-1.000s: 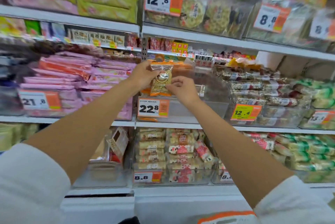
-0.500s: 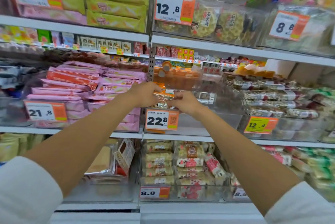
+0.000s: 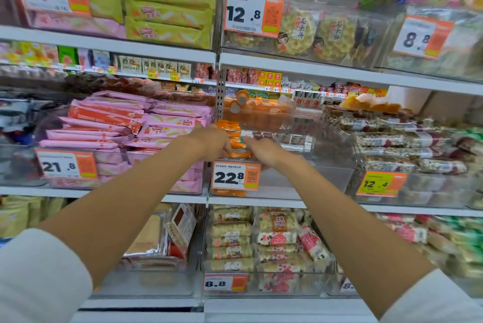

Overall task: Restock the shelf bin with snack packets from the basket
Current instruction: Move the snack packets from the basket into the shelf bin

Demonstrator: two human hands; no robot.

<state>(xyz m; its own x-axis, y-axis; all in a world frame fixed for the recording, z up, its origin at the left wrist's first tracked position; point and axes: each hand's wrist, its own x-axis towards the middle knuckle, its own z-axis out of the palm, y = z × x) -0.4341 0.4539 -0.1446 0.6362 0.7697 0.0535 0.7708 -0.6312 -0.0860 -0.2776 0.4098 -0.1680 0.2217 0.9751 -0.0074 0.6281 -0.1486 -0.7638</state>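
The snack packets [image 3: 233,137] lay as a short orange stack just above the 22.8 price tag [image 3: 236,176], in the front left corner of the clear shelf bin [image 3: 324,181], which ran off to the right of the tag. The left hand [image 3: 212,142] was just above and left of the tag, its fingers curled in against the left end of the stack. The right hand [image 3: 264,152], just above and right of the tag, seemed to pinch the right end between thumb and forefinger. Neither hand was spread open.

These looked like light, flat film packs: slick on the faces, floppy through the middle, with contents that would probably crack under a hard squeeze. Taking them by the two short ends, as here, seemed the sound way, since it keeps a pack level and lets it slide onto the pile without buckling. A stack gripped loosely would likely shear and fan out.

Much was hidden. The left fingertips were behind the hand itself, and the tag covered the bottom of the stack, so the number of packets could not be counted. The printing on them was too blurred to read. Glare on the bin's walls hid how deep the pile ran behind the tag. The basket was not in view.
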